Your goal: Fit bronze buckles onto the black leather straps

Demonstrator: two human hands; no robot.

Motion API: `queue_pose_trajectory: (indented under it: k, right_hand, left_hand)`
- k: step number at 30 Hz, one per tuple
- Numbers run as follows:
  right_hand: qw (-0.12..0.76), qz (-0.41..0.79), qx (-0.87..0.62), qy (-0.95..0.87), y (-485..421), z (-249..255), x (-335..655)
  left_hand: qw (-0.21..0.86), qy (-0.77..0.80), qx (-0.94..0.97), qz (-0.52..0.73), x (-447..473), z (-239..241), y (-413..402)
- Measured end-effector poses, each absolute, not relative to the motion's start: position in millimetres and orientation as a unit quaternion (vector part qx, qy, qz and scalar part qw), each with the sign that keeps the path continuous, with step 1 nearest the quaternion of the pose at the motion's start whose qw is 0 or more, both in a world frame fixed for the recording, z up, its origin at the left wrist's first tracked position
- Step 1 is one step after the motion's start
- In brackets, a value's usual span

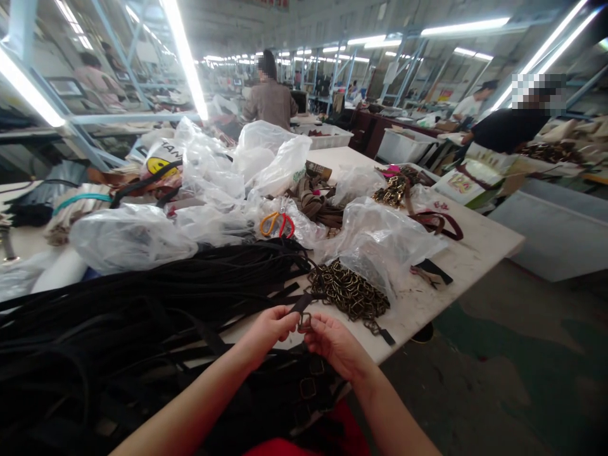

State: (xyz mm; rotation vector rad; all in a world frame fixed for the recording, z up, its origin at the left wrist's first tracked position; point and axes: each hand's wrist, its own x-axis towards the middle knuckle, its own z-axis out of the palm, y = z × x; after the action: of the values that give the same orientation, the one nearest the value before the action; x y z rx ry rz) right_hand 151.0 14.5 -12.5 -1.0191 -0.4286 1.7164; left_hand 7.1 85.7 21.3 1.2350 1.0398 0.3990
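Note:
My left hand (275, 328) pinches a black strap (302, 303) close to its end. Between thumb and fingers, my right hand (332, 342) grips a small brass-coloured metal buckle (304, 322) right beside that strap end. Whether the strap passes through the buckle is too small to tell. Just beyond my hands lies a heap of similar metal buckles (351, 291), partly inside a clear plastic bag (380, 231). Long black straps (156, 291) are piled to the left. Below my hands hang more black straps, some with a buckle (308, 387) on them.
Scissors (278, 225) with orange and red handles lie among plastic bags (133, 237). Brown straps (316, 199) sit further back. The white table's edge (475, 275) runs along the right, with a grey bin (551, 237) beyond it. Other people (272, 98) are at work in the background.

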Motion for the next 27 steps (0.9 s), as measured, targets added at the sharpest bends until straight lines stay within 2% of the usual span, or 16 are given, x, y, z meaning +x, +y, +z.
queue_pose_trajectory:
  k: [9, 16, 22, 27]
  right_hand:
    - [0.592, 0.546, -0.489, -0.335, 14, -13, 125]
    - [0.583, 0.58, -0.48, -0.305, 13, -18, 130]
    - [0.629, 0.547, -0.509, -0.215, 13, -8, 148]
    - [0.65, 0.578, -0.472, -0.145, 10, 2, 159]
  left_hand:
    - [0.657, 0.473, 0.554, 0.195, 12, 27, 78]
    - [0.645, 0.468, 0.571, 0.197, 11, 23, 79]
    - [0.582, 0.441, 0.661, 0.173, 7, 10, 92]
    - [0.622, 0.409, 0.657, 0.116, 7, 11, 92]
